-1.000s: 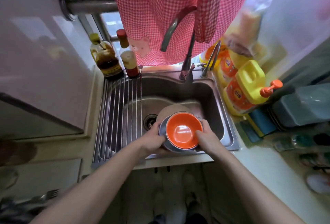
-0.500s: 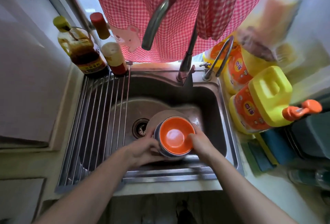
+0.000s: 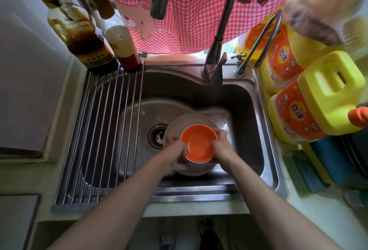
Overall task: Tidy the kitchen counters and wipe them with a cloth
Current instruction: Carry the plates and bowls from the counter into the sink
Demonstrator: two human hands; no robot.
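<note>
Hands: your left hand and right hand curl round opposite sides of the round orange bowl, gripping it.
Sink: the stainless steel sink basin lies directly below your grip.
Plate: the round beige plate sits under the bowl, low in the basin; whether it touches bottom is unclear.
Bowl: centred between both hands, equally near each; the next move is likely straight down.

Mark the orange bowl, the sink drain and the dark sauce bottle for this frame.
orange bowl (image 3: 199,143), head view, on its orange inside.
sink drain (image 3: 157,136), head view, on the metal strainer.
dark sauce bottle (image 3: 86,44), head view, on the dark body above the label.
</note>
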